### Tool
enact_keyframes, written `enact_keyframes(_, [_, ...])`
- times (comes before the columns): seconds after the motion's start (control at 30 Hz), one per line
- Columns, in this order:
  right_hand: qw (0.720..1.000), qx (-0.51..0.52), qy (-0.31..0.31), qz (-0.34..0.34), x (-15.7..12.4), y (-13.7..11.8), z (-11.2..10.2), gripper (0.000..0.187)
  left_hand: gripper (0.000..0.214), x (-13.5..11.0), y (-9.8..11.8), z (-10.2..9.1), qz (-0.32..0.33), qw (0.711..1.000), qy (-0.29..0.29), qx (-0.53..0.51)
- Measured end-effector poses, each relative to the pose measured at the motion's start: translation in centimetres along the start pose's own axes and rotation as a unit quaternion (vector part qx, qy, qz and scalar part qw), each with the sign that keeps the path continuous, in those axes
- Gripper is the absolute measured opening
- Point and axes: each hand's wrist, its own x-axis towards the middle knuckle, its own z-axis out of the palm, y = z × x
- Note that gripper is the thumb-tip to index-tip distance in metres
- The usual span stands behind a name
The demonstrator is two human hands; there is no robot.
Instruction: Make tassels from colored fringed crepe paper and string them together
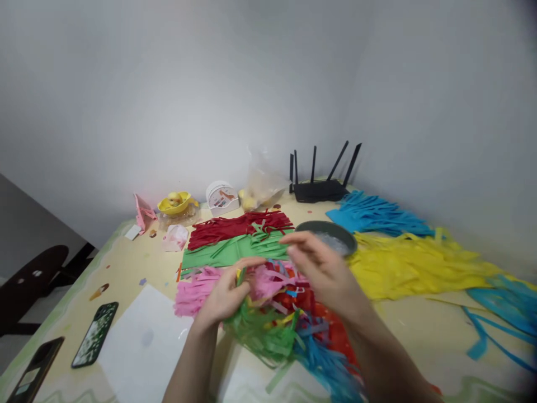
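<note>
My left hand is closed on a bundle of mixed coloured paper strips held above the table, with green, pink, red and blue fringes hanging from it. My right hand hovers over the top of the bundle, blurred by motion, its fingers curved toward the pink strips. Behind the hands lie flat stacks of cut strips: pink, green and red.
Yellow strips and blue strips spread over the right of the table. A dark bowl stands behind my right hand. A black router, a yellow dish and a white tape holder line the wall. Two phones and a white sheet lie at left.
</note>
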Motion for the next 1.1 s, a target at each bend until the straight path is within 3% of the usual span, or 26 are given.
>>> enact_keyframes(0.07, [0.991,-0.056,-0.119,0.009,-0.1,0.3,1.8,0.017,0.057,-0.2,0.0,0.3,-0.015,1.0,0.011,0.026])
enact_keyframes(0.13, [0.982,-0.088,-0.167,-0.005,-0.2,0.4,3.2,0.013,0.048,-0.3,0.0,0.8,-0.021,0.998,0.025,0.05])
enact_keyframes(0.3, [0.979,-0.122,-0.163,-0.016,-0.3,0.7,4.2,0.012,0.041,-0.4,0.1,1.4,0.023,0.995,0.022,0.092])
enact_keyframes(0.43, [0.988,-0.009,-0.143,0.052,0.3,1.5,3.1,0.015,0.042,-0.8,0.8,0.3,0.009,0.995,-0.013,0.094])
enact_keyframes(0.57, [0.987,0.064,-0.124,0.075,1.1,2.1,1.7,0.021,0.038,-1.2,1.1,-1.3,-0.031,0.999,-0.033,-0.023])
enact_keyframes(0.73, [0.988,0.045,-0.146,0.003,1.0,1.9,1.7,0.018,0.039,-0.8,0.4,-1.0,-0.092,0.978,-0.016,-0.186])
enact_keyframes(0.8, [0.991,0.008,-0.135,-0.021,0.8,1.6,1.8,0.019,0.035,-0.4,0.1,-0.6,-0.096,0.977,0.014,-0.188])
enact_keyframes(0.93, [0.989,-0.066,-0.129,-0.005,0.1,0.9,1.5,0.038,0.029,-0.1,0.0,-0.2,-0.066,0.98,0.151,-0.113])
enact_keyframes(1.0, [0.986,-0.055,-0.155,0.025,-0.3,0.5,1.5,0.048,0.026,-0.1,0.1,-0.1,-0.029,0.98,0.194,-0.042])
enact_keyframes(1.1, [0.976,0.013,-0.206,0.063,-0.8,0.1,2.1,0.063,0.024,-0.3,0.4,0.1,0.036,0.974,0.214,0.065])
